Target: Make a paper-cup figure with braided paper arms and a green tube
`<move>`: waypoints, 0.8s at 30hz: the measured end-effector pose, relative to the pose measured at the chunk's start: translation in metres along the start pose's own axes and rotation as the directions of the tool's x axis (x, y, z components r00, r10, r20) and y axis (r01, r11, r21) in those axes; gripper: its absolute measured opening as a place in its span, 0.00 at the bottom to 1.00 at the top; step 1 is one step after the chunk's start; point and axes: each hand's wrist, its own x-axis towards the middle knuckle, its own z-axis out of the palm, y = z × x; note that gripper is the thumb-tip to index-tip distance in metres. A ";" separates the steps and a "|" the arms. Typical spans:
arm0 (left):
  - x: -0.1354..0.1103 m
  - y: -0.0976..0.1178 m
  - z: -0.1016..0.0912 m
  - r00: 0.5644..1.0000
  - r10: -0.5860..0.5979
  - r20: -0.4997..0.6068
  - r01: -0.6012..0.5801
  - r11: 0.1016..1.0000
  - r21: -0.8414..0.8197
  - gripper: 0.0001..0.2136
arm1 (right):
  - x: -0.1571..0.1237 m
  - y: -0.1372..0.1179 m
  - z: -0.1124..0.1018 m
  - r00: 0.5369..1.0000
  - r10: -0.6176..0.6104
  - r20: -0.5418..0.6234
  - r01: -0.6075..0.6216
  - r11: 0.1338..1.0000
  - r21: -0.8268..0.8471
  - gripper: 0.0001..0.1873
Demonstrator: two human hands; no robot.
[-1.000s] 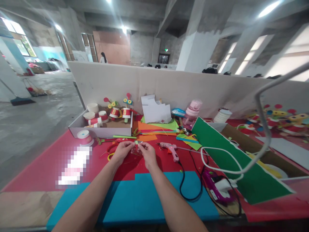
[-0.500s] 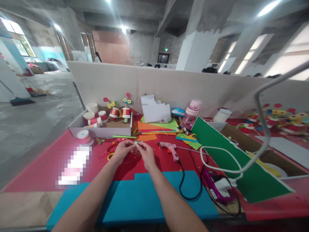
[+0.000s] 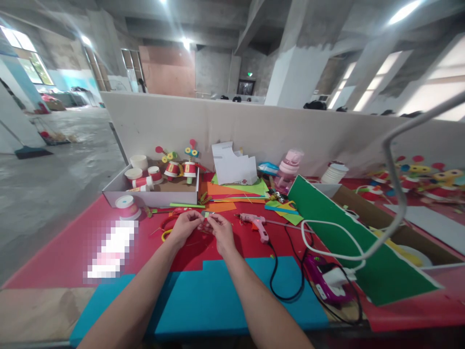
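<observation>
Both hands meet over the red table (image 3: 65, 252), just beyond a blue foam sheet (image 3: 214, 295). My left hand (image 3: 184, 227) and my right hand (image 3: 222, 231) are closed in pinches on a small green paper piece (image 3: 205, 214) held between their fingertips. Something clear and small seems to sit between the fingers too, but I cannot make it out. A pink glue gun (image 3: 256, 225) lies on the table right of my right hand. Red and yellow rings (image 3: 167, 229) lie under my left hand.
A white box (image 3: 152, 194) with paper cups and red cup figures stands behind the hands. Coloured paper sheets (image 3: 236, 191), a pink bottle (image 3: 286, 172), a green board (image 3: 348, 237), a purple glue gun (image 3: 323, 286) with cables, and a tape roll (image 3: 127, 206) surround the spot. A white partition (image 3: 254, 126) backs the table.
The hands have drawn slightly closer together around the small green piece. Nothing else on the table has moved.
</observation>
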 end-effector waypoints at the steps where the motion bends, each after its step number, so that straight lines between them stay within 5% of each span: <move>1: 0.000 0.000 0.000 1.000 0.005 -0.004 -0.005 1.000 0.014 0.08 | 0.000 0.000 0.000 1.000 0.008 -0.001 -0.008 1.000 0.001 0.16; 11: -0.001 0.000 0.000 1.000 0.012 -0.009 -0.012 0.998 0.069 0.06 | 0.002 -0.003 -0.008 0.985 -0.149 0.082 0.166 0.947 -0.274 0.13; 24: -0.002 0.001 0.001 0.997 -0.073 0.006 0.073 0.997 -0.027 0.12 | 0.001 -0.005 -0.005 0.980 -0.141 0.138 0.170 0.958 -0.231 0.14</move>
